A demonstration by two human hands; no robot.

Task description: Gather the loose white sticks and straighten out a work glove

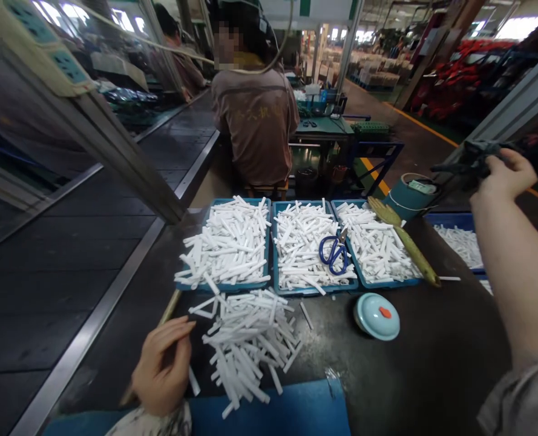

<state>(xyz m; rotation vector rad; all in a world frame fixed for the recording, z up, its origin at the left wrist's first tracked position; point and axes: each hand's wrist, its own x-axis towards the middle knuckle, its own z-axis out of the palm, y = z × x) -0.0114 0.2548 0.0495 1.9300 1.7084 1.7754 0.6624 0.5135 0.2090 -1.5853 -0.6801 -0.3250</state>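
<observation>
Dark and worn, the table (432,375) carries everything, with a blue mat (273,415) along its near edge. At the near left corner the left hand (163,366) rests with its grip curled loosely round a thin wooden stick (169,309), just beside a loose heap of white tubes (246,339) spilled in the middle. Right of the heap a small teal lid (376,315) lies flat. Along the far edge three blue trays (316,289) stand side by side, already piled with tubes; blue scissors (334,251) lie on the middle one. The heap is unsorted, so much seems left. Off the far right corner the right hand (505,175) is raised, its grip clamped on a dark tool (471,158). Beyond, a person (255,115) sits facing away
</observation>
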